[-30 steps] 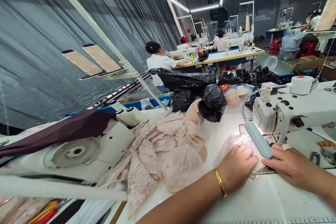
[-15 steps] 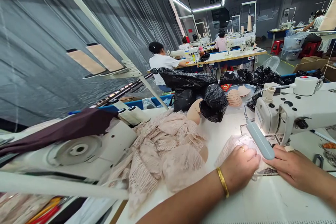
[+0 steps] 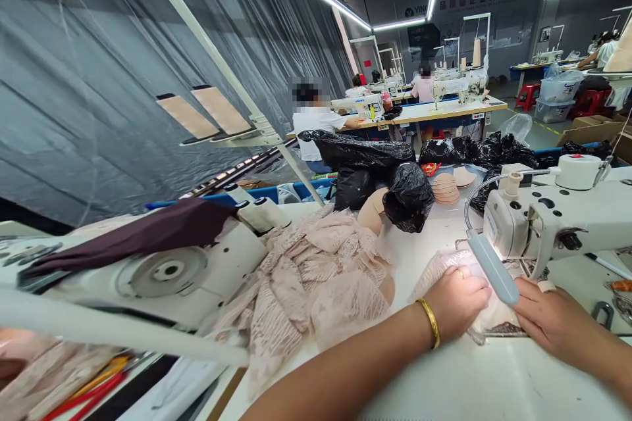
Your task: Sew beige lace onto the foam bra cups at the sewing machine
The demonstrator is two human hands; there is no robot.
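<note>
A piece of pale pink lace fabric (image 3: 437,268) lies at the needle area of a white sewing machine (image 3: 511,214). My left hand (image 3: 459,302), wearing a ring and a gold bracelet, is closed on this fabric with the fingers curled in. On the other side my right hand (image 3: 555,312) has its fingers together on the fabric's right part. A grey lamp head (image 3: 494,270) hangs between the hands and hides the right fingertips and much of the needle area.
A heap of pink lace (image 3: 326,270) lies left of my hands. Behind it are a black plastic bag (image 3: 409,197) and stacked beige pads (image 3: 445,189). Another machine (image 3: 170,276), partly under dark cloth (image 3: 143,237), stands left. Metal clips (image 3: 602,314) lie at right. Co-workers sit further back.
The view has shifted a little, so most things sit further right and lower. My left hand has edged slightly closer to the right one, and the fabric between them shows more at the front.
</note>
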